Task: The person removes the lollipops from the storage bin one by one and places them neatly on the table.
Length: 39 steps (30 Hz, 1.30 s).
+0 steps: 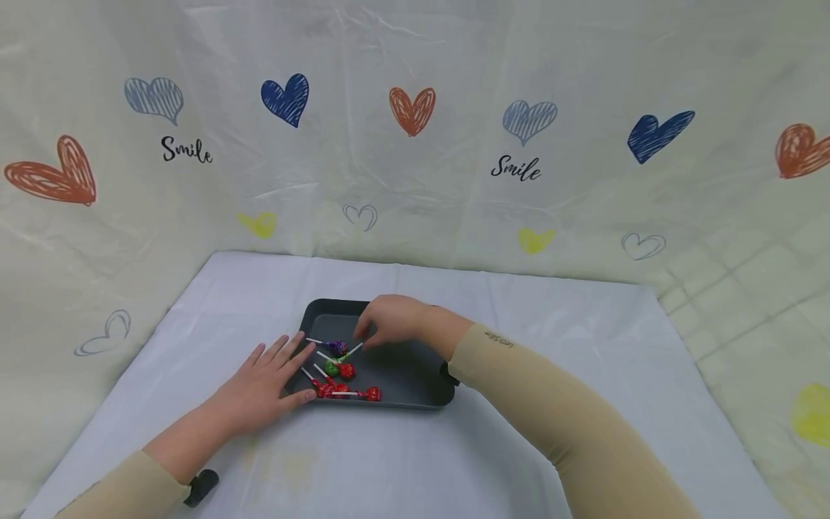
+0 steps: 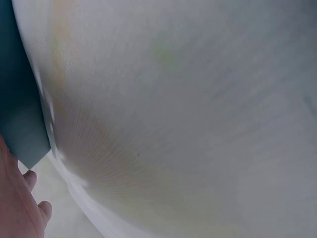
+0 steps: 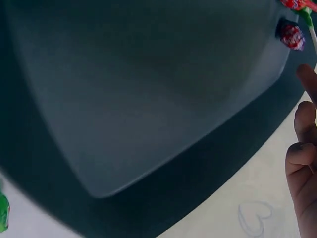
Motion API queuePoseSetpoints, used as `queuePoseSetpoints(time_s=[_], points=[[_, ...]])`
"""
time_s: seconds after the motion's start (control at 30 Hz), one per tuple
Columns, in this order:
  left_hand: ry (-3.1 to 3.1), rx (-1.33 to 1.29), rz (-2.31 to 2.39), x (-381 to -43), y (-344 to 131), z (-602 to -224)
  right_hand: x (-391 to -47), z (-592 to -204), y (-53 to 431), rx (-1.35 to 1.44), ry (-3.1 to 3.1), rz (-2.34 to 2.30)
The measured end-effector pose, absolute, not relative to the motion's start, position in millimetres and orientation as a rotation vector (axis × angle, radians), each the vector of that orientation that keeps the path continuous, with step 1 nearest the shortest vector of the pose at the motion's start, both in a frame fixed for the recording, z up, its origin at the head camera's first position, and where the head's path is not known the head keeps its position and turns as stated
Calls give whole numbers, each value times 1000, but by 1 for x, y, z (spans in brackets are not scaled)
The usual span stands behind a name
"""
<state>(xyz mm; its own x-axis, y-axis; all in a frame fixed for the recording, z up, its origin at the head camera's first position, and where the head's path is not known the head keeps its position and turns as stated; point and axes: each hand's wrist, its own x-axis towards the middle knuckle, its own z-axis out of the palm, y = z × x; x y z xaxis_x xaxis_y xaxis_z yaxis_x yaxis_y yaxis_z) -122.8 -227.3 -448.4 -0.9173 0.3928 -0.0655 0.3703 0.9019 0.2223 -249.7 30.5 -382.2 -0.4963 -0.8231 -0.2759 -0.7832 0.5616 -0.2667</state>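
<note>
A dark grey tray (image 1: pixel 405 382) on the table holds several wrapped lollipops in its left half. A green lollipop (image 1: pixel 332 367) lies among them, its white stick slanting up to my right hand (image 1: pixel 394 321). That hand reaches in over the far rim with curled fingers, thumb and forefinger at the stick's end. Close by are a purple lollipop (image 1: pixel 337 347) and a red one (image 1: pixel 347 371); more red lollipops (image 1: pixel 372 393) lie along the near edge. My left hand (image 1: pixel 262 382), fingers spread, rests at the tray's left rim, also seen beside the tray (image 2: pixel 22 104) in the left wrist view.
A white cloth (image 1: pixel 402 461) covers the table. Behind it hangs a pale sheet (image 1: pixel 454 43) printed with hearts and "Smile". In the right wrist view, a green wrapped thing (image 3: pixel 4 213) shows outside the tray at the left edge.
</note>
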Motion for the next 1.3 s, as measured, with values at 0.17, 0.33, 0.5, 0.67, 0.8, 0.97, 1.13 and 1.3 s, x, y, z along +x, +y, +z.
queuePoseSetpoints(time_s=[0.17, 0.33, 0.5, 0.67, 0.8, 0.97, 1.13, 1.3], points=[[2964, 593, 299, -122, -227, -448, -247, -385, 23, -1327, 2404, -123], [2961, 595, 303, -123, -228, -448, -248, -391, 19, -1344, 2416, -71], [2959, 598, 313, -123, -228, -449, -249, -393, 19, -1336, 2430, -46], [2963, 601, 340, -124, -227, -451, -251, -393, 24, -1324, 2451, -13], [2964, 596, 332, -125, -228, -452, -254, -392, 33, -1298, 2484, 35], [2952, 590, 322, -124, -228, -450, -258, -388, 47, -1238, 2515, 80], [2960, 586, 337, -125, -227, -451, -262, -386, 62, -1169, 2537, 87], [2954, 583, 338, -125, -227, -450, -266, -385, 77, -1116, 2562, 95]])
